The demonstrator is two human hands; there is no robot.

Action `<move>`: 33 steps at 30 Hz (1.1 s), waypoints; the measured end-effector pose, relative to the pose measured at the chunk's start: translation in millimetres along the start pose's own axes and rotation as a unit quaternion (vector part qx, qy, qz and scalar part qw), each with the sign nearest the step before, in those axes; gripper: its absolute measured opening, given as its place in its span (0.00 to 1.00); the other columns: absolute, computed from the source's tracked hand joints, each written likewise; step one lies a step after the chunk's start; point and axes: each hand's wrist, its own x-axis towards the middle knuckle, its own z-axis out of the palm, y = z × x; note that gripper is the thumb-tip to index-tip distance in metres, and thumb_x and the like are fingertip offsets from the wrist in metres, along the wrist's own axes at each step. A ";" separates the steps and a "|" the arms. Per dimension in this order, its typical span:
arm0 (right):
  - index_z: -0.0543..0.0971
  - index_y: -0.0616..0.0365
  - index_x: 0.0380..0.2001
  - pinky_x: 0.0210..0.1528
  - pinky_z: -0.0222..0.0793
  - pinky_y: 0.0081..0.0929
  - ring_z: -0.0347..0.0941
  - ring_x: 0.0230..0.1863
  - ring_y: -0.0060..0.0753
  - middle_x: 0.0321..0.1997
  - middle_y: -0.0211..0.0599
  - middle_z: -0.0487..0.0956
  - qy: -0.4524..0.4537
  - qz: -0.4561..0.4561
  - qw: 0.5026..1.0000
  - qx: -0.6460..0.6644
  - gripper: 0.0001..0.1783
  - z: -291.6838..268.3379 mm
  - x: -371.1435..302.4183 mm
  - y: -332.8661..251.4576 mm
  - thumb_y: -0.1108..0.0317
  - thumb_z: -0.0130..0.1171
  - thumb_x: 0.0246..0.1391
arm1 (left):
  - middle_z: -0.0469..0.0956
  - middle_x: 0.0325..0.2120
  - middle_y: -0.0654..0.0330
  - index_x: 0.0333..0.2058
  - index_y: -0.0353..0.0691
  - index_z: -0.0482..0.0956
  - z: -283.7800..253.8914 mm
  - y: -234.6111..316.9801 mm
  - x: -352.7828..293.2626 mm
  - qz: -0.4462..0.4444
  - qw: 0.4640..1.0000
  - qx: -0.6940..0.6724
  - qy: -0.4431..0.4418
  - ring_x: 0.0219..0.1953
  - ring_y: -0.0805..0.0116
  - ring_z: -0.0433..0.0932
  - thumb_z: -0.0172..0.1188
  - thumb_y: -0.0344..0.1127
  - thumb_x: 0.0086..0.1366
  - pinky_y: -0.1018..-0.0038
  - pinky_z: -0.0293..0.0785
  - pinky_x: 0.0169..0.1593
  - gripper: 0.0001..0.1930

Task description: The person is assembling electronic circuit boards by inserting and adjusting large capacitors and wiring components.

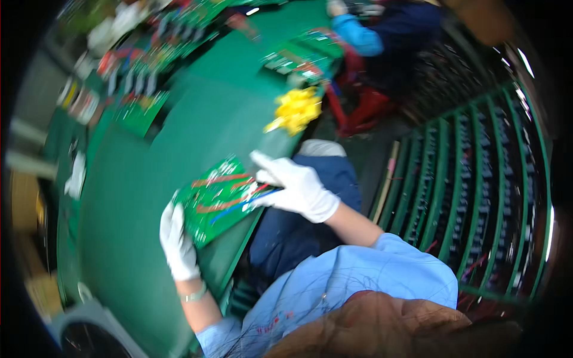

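A green circuit board (pixel 206 221) with brown-red strips and white parts is held tilted above the green bench. My left hand (pixel 179 243), in a white glove, grips the board's left edge. At its right edge is my right hand (pixel 301 191), also white-gloved. Its index finger sticks out, while the other fingers and thumb close around red and blue wires (pixel 233 207) that run across the board. Motion blur hides the exact contact of the right fingertips.
The green bench (pixel 125 209) stretches ahead. Yellow parts (pixel 295 111) are heaped near its right edge, with another wired board (pixel 307 56) beyond. More boards (pixel 140 113) stand at the far left. A co-worker's blue sleeve (pixel 358 34) shows ahead. Green racks (pixel 459 185) fill the right; a fan-like device (pixel 89 334) sits lower left.
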 end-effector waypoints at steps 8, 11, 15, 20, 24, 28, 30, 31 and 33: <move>0.63 0.49 0.63 0.40 0.73 0.25 0.76 0.39 0.34 0.40 0.35 0.76 0.002 -0.044 0.998 -0.036 0.49 -51.7 -11.7 0.6 0.46 0.70 0.37 | 0.74 0.44 0.58 0.53 0.32 0.68 -0.3 -23.6 -6.8 -0.114 0.987 -0.109 -0.012 0.43 0.74 0.73 0.49 0.43 0.70 0.78 0.69 0.48 0.21; 0.66 0.50 0.61 0.38 0.71 0.25 0.75 0.36 0.32 0.38 0.33 0.76 0.035 -0.032 0.999 -0.017 0.40 -50.9 -20.4 10.5 0.52 0.67 0.44 | 0.76 0.41 0.60 0.51 0.33 0.69 4.3 -16.2 2.8 -0.176 0.972 -0.152 -0.022 0.39 0.75 0.75 0.51 0.41 0.69 0.79 0.72 0.42 0.19; 0.71 0.52 0.57 0.37 0.69 0.25 0.73 0.33 0.30 0.35 0.32 0.76 0.043 0.003 0.999 0.028 0.28 -55.3 -27.2 12.2 0.63 0.63 0.50 | 0.76 0.42 0.59 0.50 0.33 0.71 7.6 -22.6 0.9 -0.161 0.961 -0.224 -0.019 0.40 0.74 0.75 0.52 0.38 0.68 0.78 0.73 0.43 0.17; 0.74 0.50 0.55 0.38 0.69 0.26 0.73 0.33 0.33 0.33 0.35 0.75 0.054 -0.044 0.988 0.137 0.22 -48.1 -33.1 -0.8 0.70 0.57 0.55 | 0.76 0.43 0.58 0.50 0.32 0.71 -2.3 -45.2 -7.4 0.009 1.000 -0.025 -0.012 0.42 0.74 0.75 0.49 0.37 0.70 0.77 0.72 0.45 0.16; 0.79 0.49 0.49 0.36 0.70 0.31 0.73 0.32 0.39 0.30 0.39 0.76 -0.077 -0.008 0.995 0.065 0.17 -55.9 -42.1 -24.9 0.67 0.57 0.55 | 0.70 0.47 0.54 0.53 0.29 0.69 10.9 -7.7 -16.7 -0.137 0.980 -0.124 0.069 0.46 0.67 0.72 0.50 0.25 0.67 0.74 0.71 0.49 0.17; 0.78 0.55 0.47 0.31 0.74 0.26 0.79 0.30 0.34 0.32 0.33 0.82 -0.051 -0.035 0.988 0.142 0.17 -27.0 -54.6 -22.9 0.64 0.58 0.54 | 0.76 0.42 0.59 0.49 0.34 0.71 42.0 17.4 -6.9 -0.100 0.972 -0.178 0.116 0.42 0.74 0.74 0.56 0.34 0.65 0.76 0.71 0.46 0.16; 0.79 0.56 0.43 0.31 0.74 0.24 0.80 0.30 0.31 0.32 0.31 0.83 -0.082 0.002 0.989 0.123 0.15 -19.4 -59.4 -33.0 0.64 0.60 0.53 | 0.76 0.43 0.57 0.50 0.33 0.70 45.5 21.7 -9.2 -0.113 0.977 -0.126 0.132 0.43 0.71 0.74 0.57 0.33 0.64 0.75 0.70 0.49 0.17; 0.79 0.55 0.39 0.29 0.74 0.25 0.80 0.29 0.32 0.32 0.33 0.82 -0.086 -0.013 0.992 0.096 0.12 -19.1 -58.8 -38.7 0.63 0.61 0.52 | 0.75 0.45 0.57 0.51 0.33 0.70 48.0 25.0 -10.7 -0.101 0.974 -0.149 0.140 0.45 0.70 0.74 0.59 0.33 0.63 0.73 0.69 0.52 0.19; 0.79 0.55 0.37 0.27 0.74 0.26 0.79 0.27 0.34 0.31 0.34 0.82 -0.084 -0.036 0.992 0.088 0.12 -12.9 -58.7 -43.3 0.63 0.62 0.51 | 0.75 0.44 0.58 0.49 0.33 0.71 49.0 18.7 -12.3 -0.109 0.971 -0.139 0.162 0.45 0.72 0.73 0.59 0.31 0.63 0.74 0.69 0.51 0.17</move>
